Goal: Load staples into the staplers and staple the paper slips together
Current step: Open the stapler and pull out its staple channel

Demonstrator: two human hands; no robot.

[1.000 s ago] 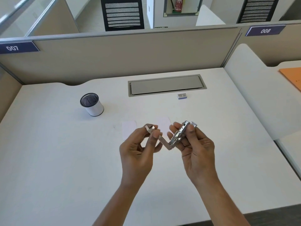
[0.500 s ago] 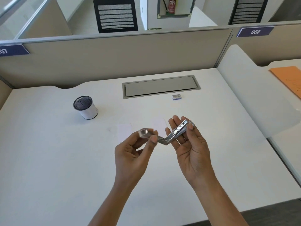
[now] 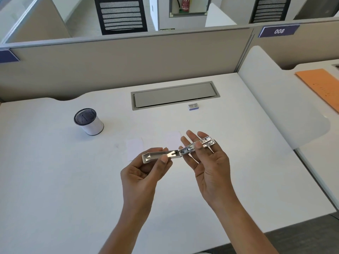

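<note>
Between both hands' grips, opened stapler (image 3: pixel 178 150)

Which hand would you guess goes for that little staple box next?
Probably the right hand: the staple box lies on its side of the desk. The left hand could keep holding the opened stapler.

Open-plan office, cubicle row. White tabletop (image 3: pixel 55 180) sitting inside beige partition walls (image 3: pixel 128 57); numbered plate "008" (image 3: pixel 278 31) marking neighbouring bay. Grey cable-access flap (image 3: pixel 174 95) lying flush in tabletop. Mesh pen cup (image 3: pixel 88 121) standing at left. Black mesh-back office chairs (image 3: pixel 121 15) showing beyond partition. Fire extinguisher (image 3: pixel 185 4) hanging in wall recess. Orange folder (image 3: pixel 319 85) lying on adjoining desk.
</note>
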